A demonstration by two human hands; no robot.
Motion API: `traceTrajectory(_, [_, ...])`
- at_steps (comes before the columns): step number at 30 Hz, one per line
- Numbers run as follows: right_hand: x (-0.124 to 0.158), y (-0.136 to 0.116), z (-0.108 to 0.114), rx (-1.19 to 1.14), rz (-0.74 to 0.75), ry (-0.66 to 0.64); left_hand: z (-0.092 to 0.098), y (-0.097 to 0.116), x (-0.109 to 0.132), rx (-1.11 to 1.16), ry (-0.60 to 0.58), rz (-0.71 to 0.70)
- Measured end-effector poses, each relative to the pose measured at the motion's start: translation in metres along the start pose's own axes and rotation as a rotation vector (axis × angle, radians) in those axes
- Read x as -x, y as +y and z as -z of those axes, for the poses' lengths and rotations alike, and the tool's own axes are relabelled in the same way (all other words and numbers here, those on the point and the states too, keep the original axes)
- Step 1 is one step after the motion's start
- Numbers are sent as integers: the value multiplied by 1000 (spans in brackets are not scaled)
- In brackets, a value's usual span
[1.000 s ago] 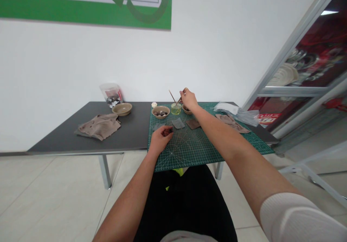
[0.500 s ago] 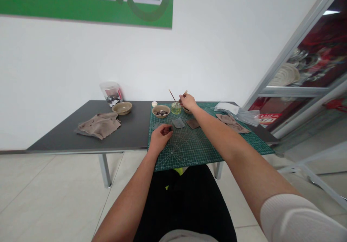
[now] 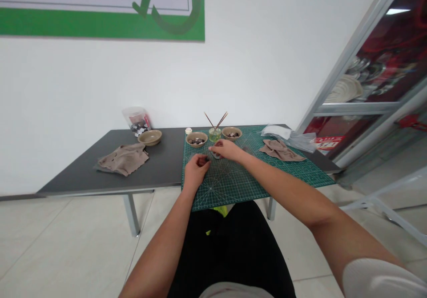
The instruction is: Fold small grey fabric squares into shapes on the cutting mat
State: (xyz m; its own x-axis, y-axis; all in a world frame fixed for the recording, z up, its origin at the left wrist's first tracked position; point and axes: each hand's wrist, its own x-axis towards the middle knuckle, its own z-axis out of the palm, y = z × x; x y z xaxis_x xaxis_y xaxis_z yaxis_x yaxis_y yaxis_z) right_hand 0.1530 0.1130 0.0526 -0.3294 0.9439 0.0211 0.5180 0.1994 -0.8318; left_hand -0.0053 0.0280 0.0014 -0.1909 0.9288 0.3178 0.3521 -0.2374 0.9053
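My left hand (image 3: 196, 169) is closed over the green cutting mat (image 3: 230, 182), pinching a small dark piece (image 3: 208, 158) at its fingertips. My right hand (image 3: 225, 149) hovers just ahead and to the right, thumb and fingers drawn together; whatever is between them is too small to make out. Beneath its fingers a thin greyish patch (image 3: 216, 155) shows in part. Behind the hands stands a glass jar (image 3: 215, 135) of yellow-green liquid with thin sticks (image 3: 220, 121) leaning in it. A bowl of small dark and light pieces (image 3: 196, 140) and a second such bowl (image 3: 231, 133) flank the jar.
On the dark table (image 3: 167, 164) at left lie a brown cloth (image 3: 123, 159), a shallow bowl (image 3: 150, 138) and a clear tub of pieces (image 3: 136, 121). A small white cap (image 3: 188, 130) sits at the mat's back corner. Another cloth (image 3: 282, 150) and a plastic bag (image 3: 296, 138) lie right.
My right hand has left the stick in the jar and come back and left, beside my left hand. The sticks now rest in the jar. My left hand keeps its pinch.
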Motion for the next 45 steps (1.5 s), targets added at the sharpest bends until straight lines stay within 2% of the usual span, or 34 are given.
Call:
traceTrajectory(3, [24,0,-21,29,37,-91,1,5,4,-162,25,-61])
traceTrajectory(6, [35,-1,-33,74,37,-98,0,8,6,-285,26,-90])
traceTrajectory(10, [39,-6,-34,161,45,-43,-1,9,6,-319,10,-90])
traceTrajectory(15, [48,-12,-24,274,87,32,-2,8,6,-314,-64,-115])
traceTrajectory(17, [49,-10,-12,289,111,67,-2,9,7,-264,-76,-117])
traceTrajectory(19, [46,-5,8,311,119,161,-2,9,7,-220,-70,-111])
traceTrajectory(24, [22,22,79,467,7,420,-2,11,8,-219,-55,-98])
traceTrajectory(26, [10,34,100,535,-8,427,-2,11,8,-230,-62,-96])
traceTrajectory(28, [-2,43,110,572,4,385,-2,10,8,-239,-66,-93])
traceTrajectory(32, [-22,53,101,605,43,302,-2,11,9,-233,-64,-97])
traceTrajectory(37, [-44,56,82,656,3,233,-2,12,10,-229,-61,-88])
traceTrajectory(41, [-56,55,78,698,-20,208,-2,13,10,-231,-74,-73])
traceTrajectory(45, [-65,53,79,716,-117,213,-2,11,10,-230,-72,-73])
